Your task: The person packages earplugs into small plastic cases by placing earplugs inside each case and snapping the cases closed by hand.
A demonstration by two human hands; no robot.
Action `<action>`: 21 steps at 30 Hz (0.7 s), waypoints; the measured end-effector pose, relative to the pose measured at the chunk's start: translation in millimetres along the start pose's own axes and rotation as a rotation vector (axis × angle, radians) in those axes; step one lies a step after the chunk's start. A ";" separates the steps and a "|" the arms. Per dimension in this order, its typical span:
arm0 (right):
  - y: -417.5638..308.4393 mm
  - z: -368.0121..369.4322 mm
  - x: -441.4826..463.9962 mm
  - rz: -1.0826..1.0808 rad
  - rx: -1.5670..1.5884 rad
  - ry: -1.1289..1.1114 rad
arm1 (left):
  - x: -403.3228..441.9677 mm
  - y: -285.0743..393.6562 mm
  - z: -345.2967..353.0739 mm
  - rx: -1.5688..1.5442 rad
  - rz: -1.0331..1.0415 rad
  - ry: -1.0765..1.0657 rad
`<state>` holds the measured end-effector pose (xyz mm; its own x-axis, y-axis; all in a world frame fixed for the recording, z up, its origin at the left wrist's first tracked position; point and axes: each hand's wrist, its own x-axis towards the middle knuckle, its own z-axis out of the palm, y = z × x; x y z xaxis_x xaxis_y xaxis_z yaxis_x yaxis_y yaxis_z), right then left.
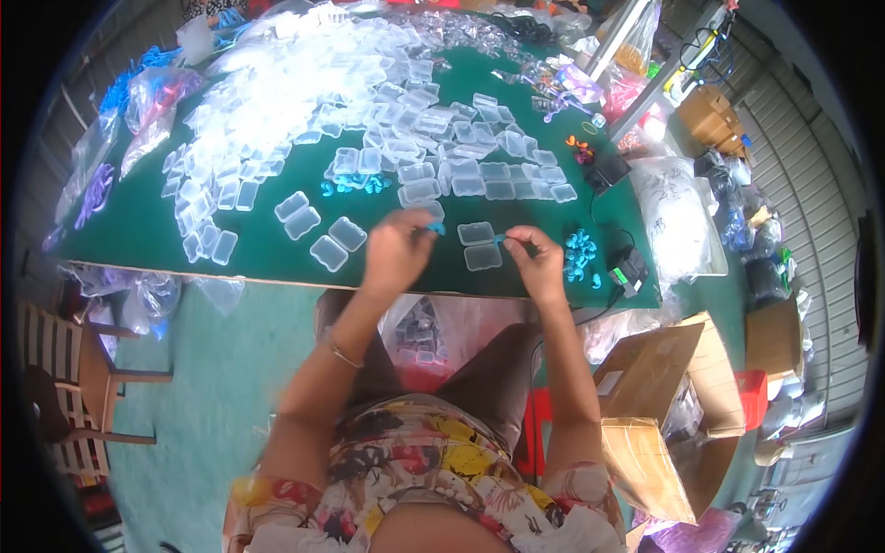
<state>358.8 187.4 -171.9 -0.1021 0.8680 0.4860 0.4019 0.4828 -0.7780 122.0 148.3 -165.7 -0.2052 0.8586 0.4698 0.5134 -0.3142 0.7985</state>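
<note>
My left hand [398,251] pinches a small curved blue piece [436,228] above the front of the table. To its right, my right hand [537,263] has another small blue piece [501,240] between thumb and fingertips. That piece is at the right edge of an opened clear plastic case [477,246], which lies flat between my hands. Several loose blue pieces [579,255] lie to the right of my right hand. A second cluster of blue pieces [358,184] sits farther back. The exact kind of these pieces is too small to make out.
A large heap of clear cases [295,74] covers the back left of the green table [267,241]. Two opened cases, one of them here [338,244], lie left of my hands. A black adapter [631,270] with a cord and orange pieces [581,150] are on the right. An open carton [645,378] stands below.
</note>
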 end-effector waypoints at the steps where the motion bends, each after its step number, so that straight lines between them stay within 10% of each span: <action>1: -0.3 3.4 -3.3 0.017 0.036 -0.011 | -6.0 9.7 11.0 -0.055 -0.065 -0.053; 12: -23.2 13.4 -22.2 -0.288 -0.503 0.010 | -28.2 20.2 62.9 0.177 0.224 -0.059; 21: -4.0 19.0 18.9 -0.144 -0.567 -0.219 | -31.0 22.6 53.8 0.220 0.290 -0.118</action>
<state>337.9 204.1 -167.2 -0.3509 0.8316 0.4305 0.7849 0.5119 -0.3490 184.8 136.4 -182.4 0.0654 0.7917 0.6075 0.7053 -0.4673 0.5331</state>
